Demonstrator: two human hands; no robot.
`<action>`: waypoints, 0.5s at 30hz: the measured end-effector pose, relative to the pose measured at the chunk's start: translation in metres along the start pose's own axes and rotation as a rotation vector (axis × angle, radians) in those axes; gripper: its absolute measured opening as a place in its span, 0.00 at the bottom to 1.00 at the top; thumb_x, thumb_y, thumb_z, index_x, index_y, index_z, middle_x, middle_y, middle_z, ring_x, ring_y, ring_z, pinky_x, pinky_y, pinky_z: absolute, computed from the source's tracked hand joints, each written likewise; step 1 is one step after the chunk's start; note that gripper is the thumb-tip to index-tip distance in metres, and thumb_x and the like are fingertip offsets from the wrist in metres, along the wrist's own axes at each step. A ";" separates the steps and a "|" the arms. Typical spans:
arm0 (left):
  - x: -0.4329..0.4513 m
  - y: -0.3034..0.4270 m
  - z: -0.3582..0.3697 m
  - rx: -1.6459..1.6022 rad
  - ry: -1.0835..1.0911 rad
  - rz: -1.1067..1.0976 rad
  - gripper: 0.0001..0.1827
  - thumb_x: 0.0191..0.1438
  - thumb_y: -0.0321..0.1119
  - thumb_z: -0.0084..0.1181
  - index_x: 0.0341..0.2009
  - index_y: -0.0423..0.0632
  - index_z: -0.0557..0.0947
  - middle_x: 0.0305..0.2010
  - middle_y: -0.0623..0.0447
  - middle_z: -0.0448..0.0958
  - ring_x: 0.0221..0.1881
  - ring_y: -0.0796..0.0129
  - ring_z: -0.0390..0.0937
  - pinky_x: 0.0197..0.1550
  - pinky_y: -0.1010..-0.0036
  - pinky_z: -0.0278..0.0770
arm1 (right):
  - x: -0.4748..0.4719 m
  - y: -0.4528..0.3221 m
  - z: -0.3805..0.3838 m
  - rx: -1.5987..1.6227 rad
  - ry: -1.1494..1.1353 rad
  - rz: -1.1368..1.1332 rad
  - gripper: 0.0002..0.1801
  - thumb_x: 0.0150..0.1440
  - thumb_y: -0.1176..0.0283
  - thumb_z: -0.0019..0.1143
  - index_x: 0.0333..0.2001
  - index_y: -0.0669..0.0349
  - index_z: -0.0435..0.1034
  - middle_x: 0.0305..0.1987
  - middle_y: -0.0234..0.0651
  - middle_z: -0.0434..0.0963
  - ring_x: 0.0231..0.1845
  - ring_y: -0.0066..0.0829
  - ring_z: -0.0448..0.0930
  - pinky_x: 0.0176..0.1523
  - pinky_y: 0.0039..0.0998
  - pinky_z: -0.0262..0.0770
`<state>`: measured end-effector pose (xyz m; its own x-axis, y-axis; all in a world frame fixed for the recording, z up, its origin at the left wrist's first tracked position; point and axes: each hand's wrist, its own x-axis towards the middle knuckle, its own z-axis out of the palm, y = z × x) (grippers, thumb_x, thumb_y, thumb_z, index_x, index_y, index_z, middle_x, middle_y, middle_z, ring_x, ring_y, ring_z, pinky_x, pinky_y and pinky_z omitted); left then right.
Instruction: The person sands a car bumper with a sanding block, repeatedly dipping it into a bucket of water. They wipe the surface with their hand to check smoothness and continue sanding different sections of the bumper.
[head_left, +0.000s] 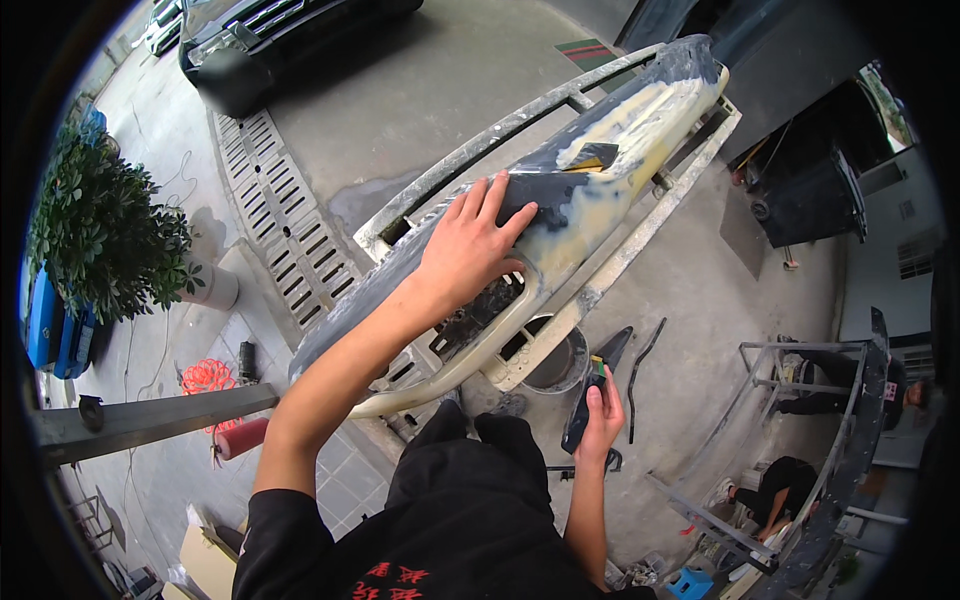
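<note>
A car bumper cover (551, 206), grey with patches of cream filler, lies tilted across a metal stand (622, 270). Flat on its surface rests my left hand (471, 244), fingers apart and holding nothing, beside an opening in the bumper. Farther up, a folded piece of dark sandpaper (600, 155) with a yellowish underside sits on the filler. Low on the right, my right hand (604, 416) grips a small block (598, 364) with yellow and green on it. A long black piece (576, 424) shows beside that hand; whether it is held too, I cannot tell.
Under the stand is a bucket (553, 390), near a black strip (643, 375) on the floor. A metal beam (165, 416), red coiled hose (208, 375) and red cylinder (244, 439) are left. Two people (784, 484) are around a metal frame (806, 346) at right.
</note>
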<state>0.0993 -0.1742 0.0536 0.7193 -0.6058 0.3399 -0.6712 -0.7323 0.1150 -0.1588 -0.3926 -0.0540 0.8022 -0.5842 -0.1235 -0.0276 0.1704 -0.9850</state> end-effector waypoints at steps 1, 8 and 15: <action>-0.001 -0.001 -0.001 0.004 0.007 0.008 0.47 0.47 0.56 0.74 0.71 0.60 0.72 0.77 0.34 0.59 0.74 0.40 0.63 0.72 0.53 0.67 | -0.001 0.000 0.001 0.005 -0.004 0.004 0.32 0.67 0.72 0.62 0.70 0.73 0.65 0.66 0.41 0.76 0.64 0.26 0.76 0.69 0.27 0.68; 0.001 0.003 -0.001 -0.033 -0.048 -0.116 0.55 0.41 0.63 0.74 0.74 0.61 0.68 0.76 0.36 0.61 0.75 0.41 0.62 0.71 0.52 0.66 | -0.002 -0.001 0.007 -0.025 -0.045 -0.009 0.31 0.67 0.72 0.61 0.70 0.74 0.65 0.67 0.41 0.76 0.64 0.26 0.77 0.69 0.28 0.69; -0.002 0.013 0.002 0.205 -0.096 -0.081 0.71 0.31 0.80 0.68 0.78 0.59 0.61 0.81 0.37 0.54 0.79 0.40 0.53 0.74 0.35 0.52 | -0.006 -0.009 0.020 -0.008 -0.065 0.004 0.31 0.67 0.72 0.61 0.70 0.74 0.65 0.67 0.42 0.76 0.64 0.26 0.76 0.69 0.27 0.68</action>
<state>0.0898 -0.1829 0.0531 0.7894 -0.5625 0.2459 -0.5676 -0.8214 -0.0568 -0.1518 -0.3745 -0.0422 0.8393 -0.5303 -0.1194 -0.0353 0.1661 -0.9855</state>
